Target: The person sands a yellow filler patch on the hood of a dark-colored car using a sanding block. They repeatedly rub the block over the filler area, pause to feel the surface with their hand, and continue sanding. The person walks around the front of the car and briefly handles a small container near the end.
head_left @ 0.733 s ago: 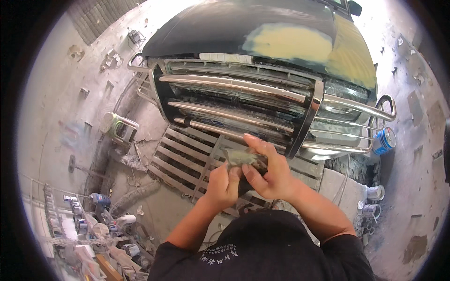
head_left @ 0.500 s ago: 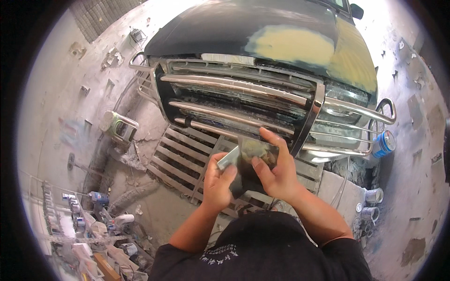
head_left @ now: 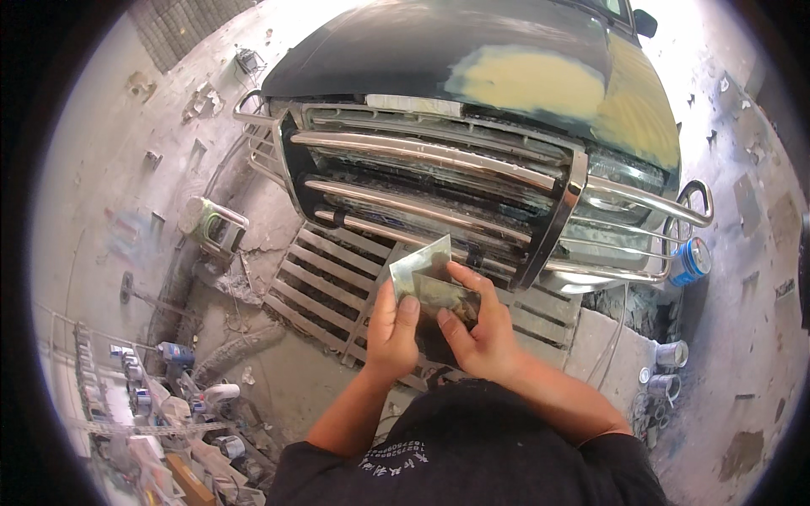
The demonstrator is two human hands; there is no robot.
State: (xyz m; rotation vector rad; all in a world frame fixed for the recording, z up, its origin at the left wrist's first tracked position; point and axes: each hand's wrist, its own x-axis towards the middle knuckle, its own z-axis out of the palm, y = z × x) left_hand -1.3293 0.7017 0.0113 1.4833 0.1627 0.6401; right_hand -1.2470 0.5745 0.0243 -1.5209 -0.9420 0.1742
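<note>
My left hand (head_left: 393,337) grips a flat, pale grey putty spreader (head_left: 424,258) between thumb and fingers. In my right hand (head_left: 485,339) is a second putty spreader (head_left: 451,295), darker and smeared with yellowish residue. The two spreaders overlap, the darker one in front of the lower part of the paler one; whether they touch I cannot tell. Both hands are in front of my body, close together. Beyond them stands a dark vehicle, its hood (head_left: 371,51) carrying a broad yellow filler patch (head_left: 527,80).
A chrome bull bar (head_left: 422,152) spans the vehicle's front, over a slatted pallet (head_left: 325,278). A blue can (head_left: 692,260) is beside its right end. Open cans (head_left: 671,354) stand at right; a cluttered rack (head_left: 160,429) is at lower left. A green-grey stool-like object (head_left: 222,229) is left.
My right hand has moved slightly left and down, tipping its spreader lower. The left hand's spreader has turned more upright and shows more of its face.
</note>
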